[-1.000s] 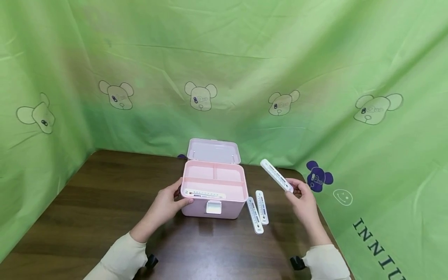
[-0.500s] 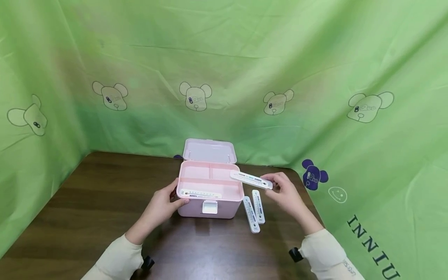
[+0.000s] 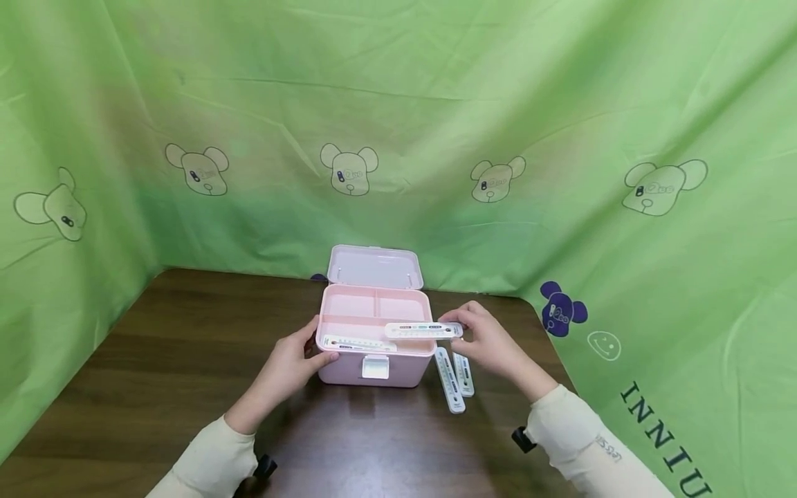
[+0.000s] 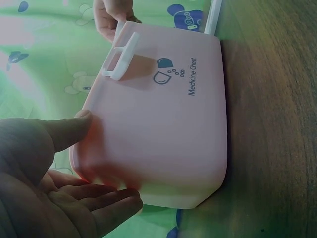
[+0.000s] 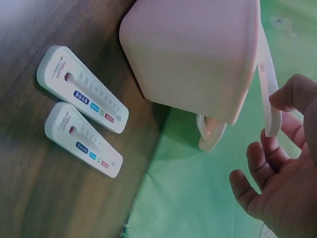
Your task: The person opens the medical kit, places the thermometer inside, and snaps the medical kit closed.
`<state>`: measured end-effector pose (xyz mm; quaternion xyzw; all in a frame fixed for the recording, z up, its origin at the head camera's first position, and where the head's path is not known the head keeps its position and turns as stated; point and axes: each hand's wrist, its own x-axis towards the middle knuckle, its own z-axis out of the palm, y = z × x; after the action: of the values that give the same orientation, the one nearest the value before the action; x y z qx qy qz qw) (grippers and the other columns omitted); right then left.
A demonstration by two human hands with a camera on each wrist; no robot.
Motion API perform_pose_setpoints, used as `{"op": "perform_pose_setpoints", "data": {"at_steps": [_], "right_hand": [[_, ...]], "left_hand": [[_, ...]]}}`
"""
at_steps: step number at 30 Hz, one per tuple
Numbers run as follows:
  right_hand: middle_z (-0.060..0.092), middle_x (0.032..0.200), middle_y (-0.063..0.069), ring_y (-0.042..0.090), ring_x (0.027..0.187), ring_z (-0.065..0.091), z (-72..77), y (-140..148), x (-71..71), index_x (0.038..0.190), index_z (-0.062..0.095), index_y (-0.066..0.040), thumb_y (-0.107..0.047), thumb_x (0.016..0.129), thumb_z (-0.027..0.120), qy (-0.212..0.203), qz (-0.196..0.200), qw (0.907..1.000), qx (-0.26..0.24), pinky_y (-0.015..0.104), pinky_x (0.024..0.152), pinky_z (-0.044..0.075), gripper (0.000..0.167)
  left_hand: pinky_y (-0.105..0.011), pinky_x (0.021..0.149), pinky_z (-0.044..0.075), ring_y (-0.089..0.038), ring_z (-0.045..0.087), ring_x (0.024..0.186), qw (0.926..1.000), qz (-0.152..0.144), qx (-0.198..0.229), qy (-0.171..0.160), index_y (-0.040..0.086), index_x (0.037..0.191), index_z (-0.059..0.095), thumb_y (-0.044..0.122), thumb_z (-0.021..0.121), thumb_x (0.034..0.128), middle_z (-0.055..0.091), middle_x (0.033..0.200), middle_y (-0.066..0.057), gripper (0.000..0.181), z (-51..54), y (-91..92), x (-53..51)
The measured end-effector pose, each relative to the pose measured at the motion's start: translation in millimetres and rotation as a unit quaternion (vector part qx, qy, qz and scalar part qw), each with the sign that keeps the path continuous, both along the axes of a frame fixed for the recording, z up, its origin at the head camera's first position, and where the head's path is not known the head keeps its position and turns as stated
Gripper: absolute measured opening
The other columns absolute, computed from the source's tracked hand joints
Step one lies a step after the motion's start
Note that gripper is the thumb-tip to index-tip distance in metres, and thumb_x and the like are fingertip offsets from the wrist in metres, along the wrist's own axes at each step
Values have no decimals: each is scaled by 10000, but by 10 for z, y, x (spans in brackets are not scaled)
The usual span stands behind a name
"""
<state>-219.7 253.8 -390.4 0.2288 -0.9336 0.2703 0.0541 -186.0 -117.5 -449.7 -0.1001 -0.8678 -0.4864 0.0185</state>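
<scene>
A pink box (image 3: 349, 375) with a divided upper tray stands with its lid (image 3: 376, 267) raised; "Medicine Chest" is printed on its front in the left wrist view. The left hand (image 3: 289, 366) holds its front left corner, thumb at the rim, fingers along the side. Between thumb and fingers, the right hand (image 3: 486, 340) pinches the end of a white thermometer (image 3: 416, 331), which lies level over the tray's front right part. One thermometer (image 3: 356, 344) rests in the front compartment. Two more thermometers (image 5: 81, 89) (image 5: 83, 141) lie side by side on the table.
Dark wooden table (image 3: 187, 360) under the box. A green curtain (image 3: 398, 104) with bear prints hangs behind and at both sides. The box's white latch (image 3: 376, 366) juts from its front, and a handle (image 5: 213, 134) shows on its far side.
The right hand has moved left from beside the box, bringing its thermometer over the tray and turning it nearly level. The left hand keeps its hold on the box corner.
</scene>
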Motion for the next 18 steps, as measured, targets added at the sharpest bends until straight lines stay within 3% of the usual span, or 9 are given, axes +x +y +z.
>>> {"op": "perform_pose_setpoints", "data": {"at_steps": [3,10,18], "right_hand": [[553,988,-10,126,834,500,29,-24,-40,1147,742,-174,-53,782,732,66,86,9997,238,269,696,473,385],[570,990,-25,170,877,527,133,-83,-103,1156,753,-157,-100,794,760,268,421,9958,764,331,772,452,367],[627,1047,-39,178,993,588,340,-96,-240,1194,749,-172,-132,803,782,74,1219,9828,1385,429,888,413,395]], "left_hand": [[-477,994,555,-328,624,1259,10000,10,20,60,-14,1563,363,264,812,902,512,1511,-209,846,3,1,-3],[-463,997,557,-318,619,1268,10000,13,-1,-28,-8,1571,349,277,808,905,508,1519,-202,858,8,11,-1],[-475,1012,544,-338,604,1290,10000,25,-38,-65,-24,1564,359,266,813,900,499,1519,-217,855,23,3,12]]}}
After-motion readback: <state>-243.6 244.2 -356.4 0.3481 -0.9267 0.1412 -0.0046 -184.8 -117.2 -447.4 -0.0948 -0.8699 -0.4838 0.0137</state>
